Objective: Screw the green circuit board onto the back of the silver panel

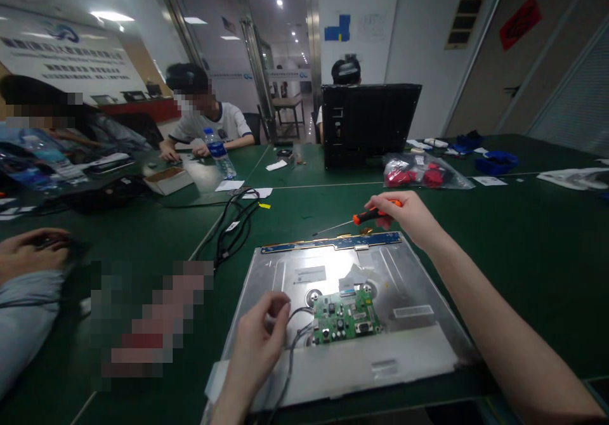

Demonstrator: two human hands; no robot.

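Note:
A flat metal display panel (280,285) lies back side up on the table, with a blue circuit strip (328,242) along its far edge. A green circuit board (345,316) sits on the panel, and black cables (291,355) lead off its left side. My left hand (264,330) is over the panel's left part, beside the cables, fingers curled and thumb near the index fingertip. What it pinches, if anything, I cannot make out. My right hand (397,209) grips the orange and black handle of a screwdriver (359,219), its shaft pointing left above the panel's far edge.
Looped black cables (235,228) lie beyond the panel's left corner. A black monitor (371,124) stands across the green table (533,273), near a clear bag with red items (421,171). A bottle (219,152) and an open box (169,179) are farther left. Several people sit around; one's hand (35,254) is at left.

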